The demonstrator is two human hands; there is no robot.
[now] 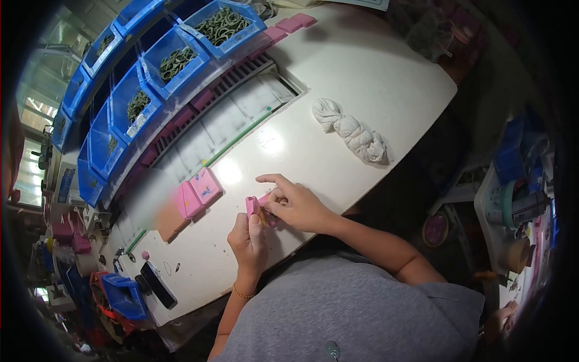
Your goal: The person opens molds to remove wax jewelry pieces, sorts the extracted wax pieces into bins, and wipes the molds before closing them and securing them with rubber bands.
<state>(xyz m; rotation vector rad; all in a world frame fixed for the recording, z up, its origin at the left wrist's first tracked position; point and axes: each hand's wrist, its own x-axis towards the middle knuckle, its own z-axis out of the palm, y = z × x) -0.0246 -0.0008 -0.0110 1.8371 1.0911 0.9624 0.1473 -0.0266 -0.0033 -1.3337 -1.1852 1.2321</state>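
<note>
My left hand (248,244) is closed around a pink rubber mold (252,207), thumb pressed on its near side. The mold looks parted, and more pink shows beneath the fingers of my right hand (295,208). That hand's index finger stretches out to the left, while its thumb and other fingers are bent in a pinch at the mold. A bit of yellow shows between the two hands; what it is I cannot make out. Left of the hands, two pink molds with blue marks (207,186) lie side by side next to a brown-orange block (173,224).
Blue bins (175,63) with dark green rings stand in tiers at the back left, above a slatted rack (208,99). A twisted white cloth (353,133) lies on the white table (386,66). A black phone (158,286) sits near the left corner. Pink blocks (288,25) line the far edge.
</note>
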